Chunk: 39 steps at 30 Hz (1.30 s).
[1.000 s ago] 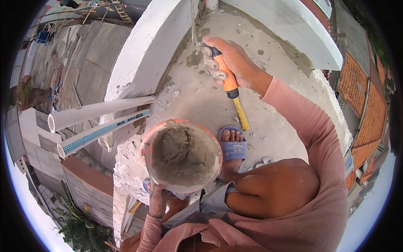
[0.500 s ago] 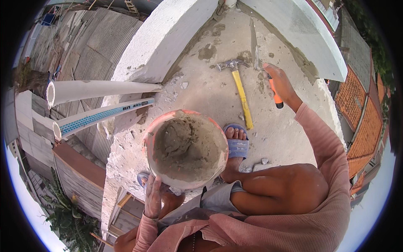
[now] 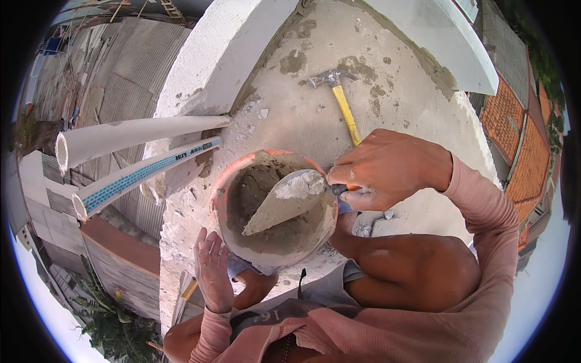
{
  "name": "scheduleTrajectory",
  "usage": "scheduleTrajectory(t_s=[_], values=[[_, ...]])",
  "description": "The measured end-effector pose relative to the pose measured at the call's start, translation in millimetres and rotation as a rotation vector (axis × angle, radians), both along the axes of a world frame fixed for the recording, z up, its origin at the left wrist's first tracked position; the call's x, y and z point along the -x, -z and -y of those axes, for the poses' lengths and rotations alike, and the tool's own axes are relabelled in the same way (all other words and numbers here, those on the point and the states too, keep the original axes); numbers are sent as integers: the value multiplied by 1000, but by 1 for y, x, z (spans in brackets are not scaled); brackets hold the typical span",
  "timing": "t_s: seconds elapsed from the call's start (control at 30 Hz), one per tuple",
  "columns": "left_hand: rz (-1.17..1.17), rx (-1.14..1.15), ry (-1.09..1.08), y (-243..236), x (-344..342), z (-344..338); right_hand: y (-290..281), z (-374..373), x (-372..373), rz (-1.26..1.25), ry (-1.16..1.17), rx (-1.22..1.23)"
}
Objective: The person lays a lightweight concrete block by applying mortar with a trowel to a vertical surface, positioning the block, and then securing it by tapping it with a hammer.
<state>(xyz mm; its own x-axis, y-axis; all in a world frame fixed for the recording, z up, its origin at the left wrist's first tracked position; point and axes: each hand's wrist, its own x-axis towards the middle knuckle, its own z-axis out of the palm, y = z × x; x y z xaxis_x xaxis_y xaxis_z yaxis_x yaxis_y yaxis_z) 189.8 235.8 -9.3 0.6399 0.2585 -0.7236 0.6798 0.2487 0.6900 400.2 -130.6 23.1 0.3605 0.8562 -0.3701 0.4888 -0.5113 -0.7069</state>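
My right hand [image 3: 390,168] is closed round the orange and black handle of a pointing trowel [image 3: 278,206]. The pointed blade reaches over the round bucket [image 3: 327,237], its tip at the grey mortar [image 3: 248,189] inside; pale mortar clings to the blade near the handle. Mortar coats the bucket's reddish rim. My left hand [image 3: 213,269] is open beside the bucket's near left side, fingers stretched out; whether it touches the wall I cannot tell. A claw hammer [image 3: 345,112] with a yellow handle lies beyond the bucket, its handle end partly behind my right hand.
Two white pipes [image 3: 142,134] stick out past the left edge. White block walls [image 3: 212,66] stand left and far right, with mortar along their bases. Rubble [image 3: 387,215] lies near my foot. Past the ledge, corrugated roofs [image 3: 139,66] and tiled roofs [image 3: 502,127] lie below.
My right hand has brought the trowel from the far floor back toward me, its blade now over the bucket. My left hand has come off the bucket's rim and opened.
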Motion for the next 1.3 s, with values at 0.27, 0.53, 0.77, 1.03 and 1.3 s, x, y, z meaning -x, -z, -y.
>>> scheduleTrajectory(t_s=[0.27, 0.53, 0.77, 1.03, 1.3], values=[[78, 161, -248, -69, -21, -13, -27, -30, 52, 156, 91, 90], [69, 20, 79, -155, -3, 11, -37, -56, 105, 368, 818, 10], [-301, -505, 203, -331, 52, 12, -203, 7, 182, -98, 1121, -3], [-617, -449, 165, -456, 191, 31, -354, 12, 245, -474, 1011, 116], [-595, 175, 89, -469, 254, 67, -363, 20, 263, -276, 683, 256]])
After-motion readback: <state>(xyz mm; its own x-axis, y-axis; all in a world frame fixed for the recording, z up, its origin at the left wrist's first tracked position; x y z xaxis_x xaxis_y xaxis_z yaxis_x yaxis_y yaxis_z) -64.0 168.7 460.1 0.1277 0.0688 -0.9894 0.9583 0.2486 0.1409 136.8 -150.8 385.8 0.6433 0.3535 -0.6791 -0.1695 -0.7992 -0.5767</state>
